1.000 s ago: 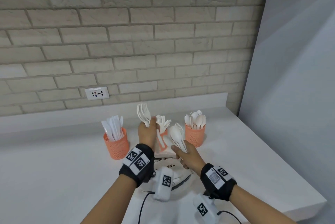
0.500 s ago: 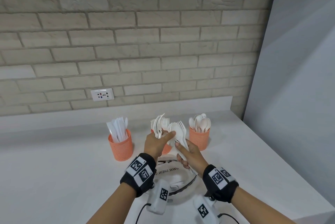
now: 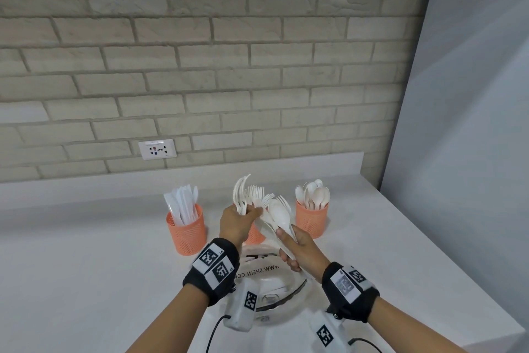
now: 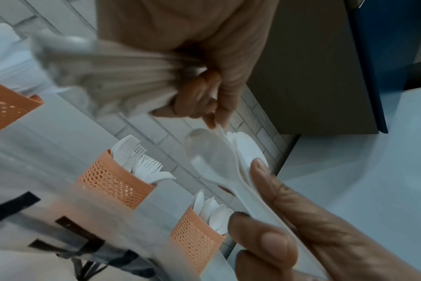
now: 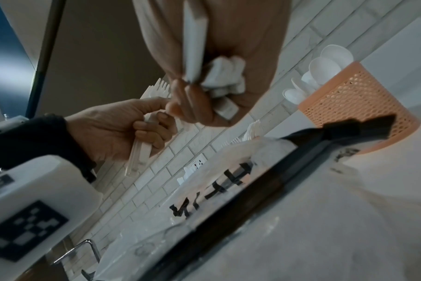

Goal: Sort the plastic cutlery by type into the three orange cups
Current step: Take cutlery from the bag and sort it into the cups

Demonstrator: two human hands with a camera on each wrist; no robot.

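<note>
The left hand [image 3: 239, 222] gripped a fan of forks [image 3: 243, 195] directly above the middle cup [image 3: 254, 234], which already held forks. The right hand [image 3: 300, 249] clasped spoons and a fork [image 3: 279, 214] just right of that cup. Lowering the fan handles-first, upright, would probably avoid snagging tines. The spoon cup [image 3: 311, 219] stood close right and the knife cup [image 3: 187, 234] left, with open counter [image 3: 86, 267] beyond.
</note>
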